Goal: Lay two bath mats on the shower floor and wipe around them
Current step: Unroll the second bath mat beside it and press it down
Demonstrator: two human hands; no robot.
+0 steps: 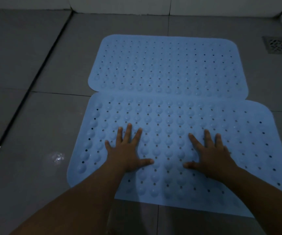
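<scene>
- The near bath mat [170, 150] lies flat on the grey tiled shower floor [35, 116], a light blue sheet with rounded corners, covered in rows of raised bumps and small round holes.
- The far bath mat [167, 65], of the same colour and pattern, lies flat just beyond it; its near edge meets the far edge of the near mat, and whether the two overlap or only touch cannot be told.
- The near mat sits shifted a little to the right of the far one, so its right end reaches further right.
- The left hand [128, 153] rests palm down on the left middle of the near mat, released and flat, fingers spread and thumb pointing right; it grasps nothing.
- The right hand [211, 156] rests palm down on the right middle of the same mat, likewise released and flat, fingers spread, thumb pointing left.
- Both bare forearms reach in from the near edge of the view.
- A square metal floor drain [278, 44] sits in the floor at the far right, apart from the mats.
- A small bright wet patch [57, 157] shines on the tile just left of the near mat.
- A dark groove [35, 78] runs across the floor on the left, and pale wall tiles [119, 4] stand along the far side.
</scene>
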